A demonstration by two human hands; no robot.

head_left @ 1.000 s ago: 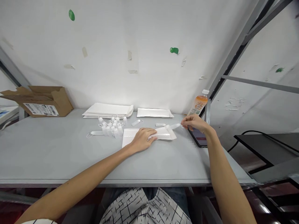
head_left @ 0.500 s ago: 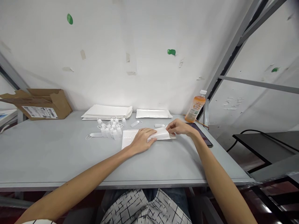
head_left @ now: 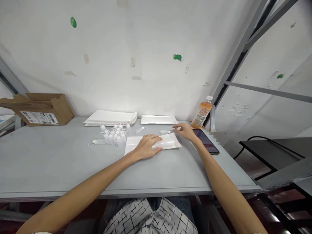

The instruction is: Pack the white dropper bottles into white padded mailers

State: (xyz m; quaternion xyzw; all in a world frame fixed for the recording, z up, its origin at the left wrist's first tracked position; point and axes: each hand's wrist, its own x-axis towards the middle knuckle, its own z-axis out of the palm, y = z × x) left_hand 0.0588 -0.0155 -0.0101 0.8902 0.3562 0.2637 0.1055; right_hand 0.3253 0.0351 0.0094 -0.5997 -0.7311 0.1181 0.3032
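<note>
A white padded envelope (head_left: pixel 132 141) lies on the grey table in front of me, with a shiny clear strip or film toward its right end. My left hand (head_left: pixel 148 146) is closed over the envelope's middle, fingers and thumb on either side of its shiny part. Just above the envelope's right end is my right hand (head_left: pixel 183 130), fingers apart and holding nothing. Its fingertips are close to a small white squeeze bottle (head_left: pixel 165 132) lying on its side; whether they touch it I cannot tell. Another small bottle (head_left: pixel 140 130) lies farther left.
Several small white bottles (head_left: pixel 114 137) stand grouped left of the envelope. Behind them is a stack of white envelopes (head_left: pixel 109 117), with another envelope (head_left: pixel 158 119) by the wall. A cardboard box (head_left: pixel 46 109) stands far left. An orange drink bottle (head_left: pixel 201 113) and a tablet (head_left: pixel 207 142) are right.
My right hand has let go of the envelope's right end and moved slightly up, toward the small lying bottle. The left hand stays on the envelope. The view has shifted slightly.
</note>
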